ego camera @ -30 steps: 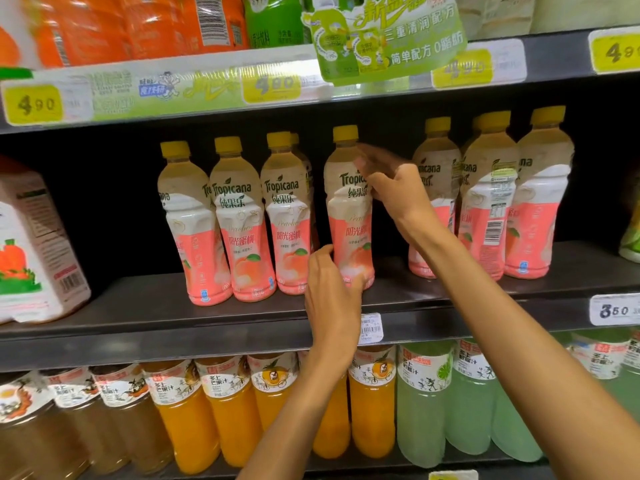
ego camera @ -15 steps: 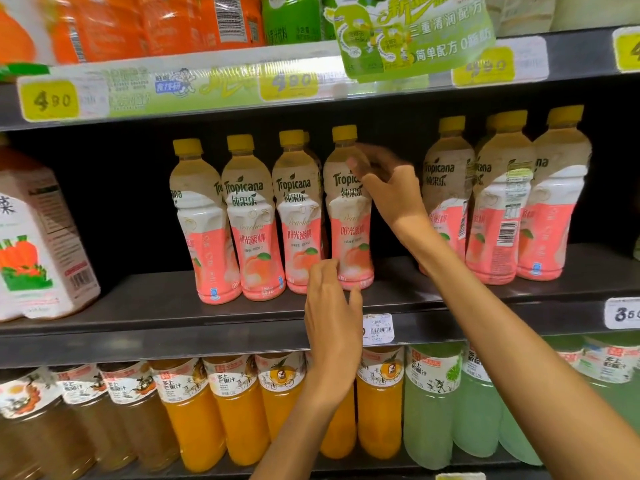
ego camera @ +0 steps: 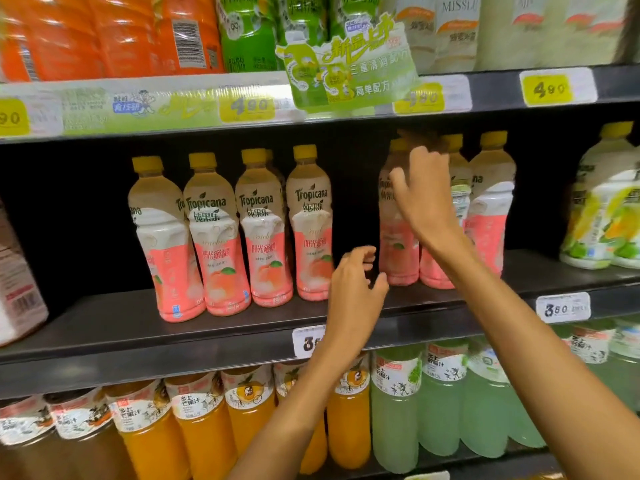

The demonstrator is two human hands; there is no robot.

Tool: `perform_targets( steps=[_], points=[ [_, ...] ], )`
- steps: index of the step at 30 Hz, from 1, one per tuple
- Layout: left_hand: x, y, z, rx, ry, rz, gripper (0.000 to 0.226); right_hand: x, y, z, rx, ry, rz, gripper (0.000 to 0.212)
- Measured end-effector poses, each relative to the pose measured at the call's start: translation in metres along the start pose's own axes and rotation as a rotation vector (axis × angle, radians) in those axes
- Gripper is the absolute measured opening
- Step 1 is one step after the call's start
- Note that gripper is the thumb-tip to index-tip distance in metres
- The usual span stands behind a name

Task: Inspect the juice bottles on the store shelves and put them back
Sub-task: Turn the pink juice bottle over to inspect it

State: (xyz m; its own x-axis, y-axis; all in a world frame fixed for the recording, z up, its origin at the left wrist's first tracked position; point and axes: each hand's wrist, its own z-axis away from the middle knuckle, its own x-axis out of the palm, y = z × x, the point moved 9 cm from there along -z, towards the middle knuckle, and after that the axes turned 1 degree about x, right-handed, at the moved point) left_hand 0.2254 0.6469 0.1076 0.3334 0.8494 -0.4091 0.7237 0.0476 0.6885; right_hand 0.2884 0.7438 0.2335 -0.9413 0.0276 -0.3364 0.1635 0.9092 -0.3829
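- The right hand (ego camera: 424, 199) is up at the shoulder of the next peach Tropicana bottle (ego camera: 396, 237) — fingers loosely spread, blurred, and I cannot tell whether they grip it yet.
- The left hand (ego camera: 355, 289) hovers half-curled in the gap, holding nothing.
- Best to close round the waist, lift straight up, and support the base with the free hand — the neighbours stand touching.
- The bottle stands upright on the middle shelf (ego camera: 104, 327), right of the gap: yellow cap, white-and-pink sleeve, peach picture.
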Motion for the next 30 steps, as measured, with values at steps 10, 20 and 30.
perform_targets(
  steps=[10, 20, 30],
  points=[
    [0.061, -0.036, -0.058, -0.232, -0.247, 0.064, 0.063, 0.017, 0.012, 0.0, -0.158, -0.214, 0.517, 0.031],
    [0.031, -0.025, -0.041, -0.144, -0.099, 0.067, 0.065, -0.005, 0.009, 0.01, -0.024, -0.302, -0.304, 0.043],
    [0.006, 0.014, 0.026, -0.057, -0.138, 0.433, 0.038, -0.019, 0.041, 0.044, 0.398, -0.234, -1.249, 0.062]
  ],
)
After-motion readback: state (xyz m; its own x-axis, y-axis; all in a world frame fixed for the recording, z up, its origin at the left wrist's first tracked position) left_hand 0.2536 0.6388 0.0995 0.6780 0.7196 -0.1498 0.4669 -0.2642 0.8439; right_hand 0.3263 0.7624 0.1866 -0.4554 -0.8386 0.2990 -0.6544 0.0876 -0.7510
